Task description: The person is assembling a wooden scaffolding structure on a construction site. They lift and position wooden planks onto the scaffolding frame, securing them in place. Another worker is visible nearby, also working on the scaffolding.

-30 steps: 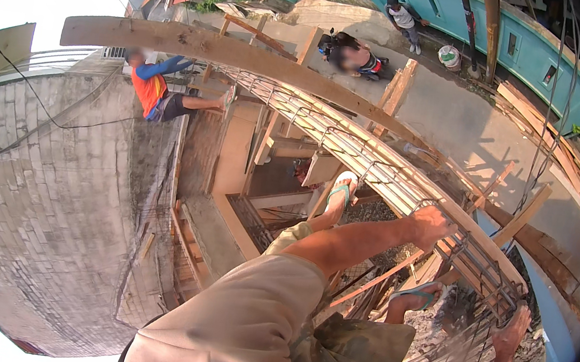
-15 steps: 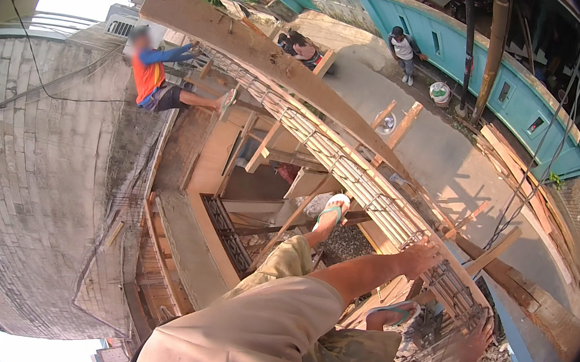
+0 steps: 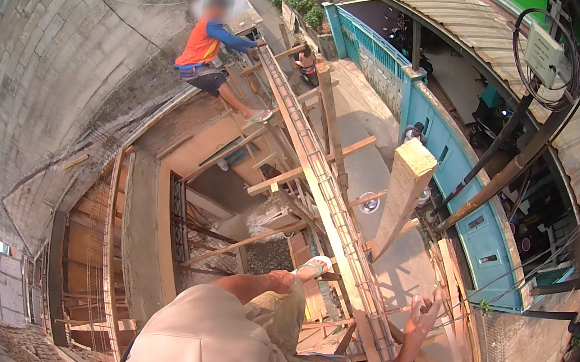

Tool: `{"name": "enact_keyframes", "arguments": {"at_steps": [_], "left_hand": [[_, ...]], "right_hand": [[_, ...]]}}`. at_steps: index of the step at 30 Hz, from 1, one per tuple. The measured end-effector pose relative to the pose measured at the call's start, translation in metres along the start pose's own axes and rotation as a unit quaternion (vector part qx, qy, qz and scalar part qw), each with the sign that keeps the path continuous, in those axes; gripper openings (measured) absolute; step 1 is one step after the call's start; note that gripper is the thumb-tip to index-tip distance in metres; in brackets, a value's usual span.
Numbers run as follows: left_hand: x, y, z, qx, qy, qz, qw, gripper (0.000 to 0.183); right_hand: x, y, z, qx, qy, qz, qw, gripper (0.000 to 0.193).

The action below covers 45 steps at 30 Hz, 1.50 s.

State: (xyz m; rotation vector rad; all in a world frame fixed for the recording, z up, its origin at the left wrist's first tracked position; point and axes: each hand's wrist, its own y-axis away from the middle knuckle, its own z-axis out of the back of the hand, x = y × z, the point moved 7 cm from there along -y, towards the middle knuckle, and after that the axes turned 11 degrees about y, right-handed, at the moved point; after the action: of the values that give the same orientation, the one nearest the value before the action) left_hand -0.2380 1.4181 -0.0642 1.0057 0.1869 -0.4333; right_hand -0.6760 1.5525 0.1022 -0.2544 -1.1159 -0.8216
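A long steel rebar cage (image 3: 310,136) lies in a narrow wooden formwork trough (image 3: 332,219), running from the upper middle down toward me. My right hand (image 3: 424,312) is raised to the right of its near end, fingers apart and partly curled, holding nothing visible. My left hand (image 3: 281,281) is at my bent knee, left of the trough and apart from it; its fingers are too unclear to read. Beyond my right hand, a thick timber plank (image 3: 404,195) rises with its cut end toward me. My sandalled foot (image 3: 313,267) is beside the trough.
A co-worker in an orange vest (image 3: 202,43) perches at the trough's far end, one hand on it. Wooden braces (image 3: 279,180) cross below. Far down is an alley with a teal wall (image 3: 464,181), stacked boards (image 3: 454,288) and utility poles (image 3: 500,178). A block wall (image 3: 63,81) stands left.
Both my hands have come off the rebar cage, the left back to my knee, the right raised. The view has turned. The plank formerly stretched across the top now appears end-on, farther right.
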Motion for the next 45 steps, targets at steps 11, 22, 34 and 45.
{"name": "enact_keyframes", "arguments": {"at_steps": [11, 22, 34, 45], "left_hand": [[0.117, 0.127, 0.055, -0.07, 0.047, 0.016, 0.996, 0.037], [0.127, 0.137, 0.038, -0.062, 0.15, 0.043, 0.986, 0.042], [0.089, 0.148, 0.157, -0.216, 0.364, 0.119, 0.898, 0.045], [0.073, 0.107, 0.118, -0.178, 0.187, 0.036, 0.965, 0.05]], "right_hand": [[0.419, -0.078, -0.052, 0.114, 0.124, 0.252, 0.953, 0.056], [0.42, -0.086, -0.075, 0.049, 0.444, 0.244, 0.861, 0.046], [0.426, -0.094, -0.08, 0.063, 0.437, 0.223, 0.869, 0.044], [0.419, -0.097, -0.08, 0.05, 0.438, 0.253, 0.861, 0.042]]}}
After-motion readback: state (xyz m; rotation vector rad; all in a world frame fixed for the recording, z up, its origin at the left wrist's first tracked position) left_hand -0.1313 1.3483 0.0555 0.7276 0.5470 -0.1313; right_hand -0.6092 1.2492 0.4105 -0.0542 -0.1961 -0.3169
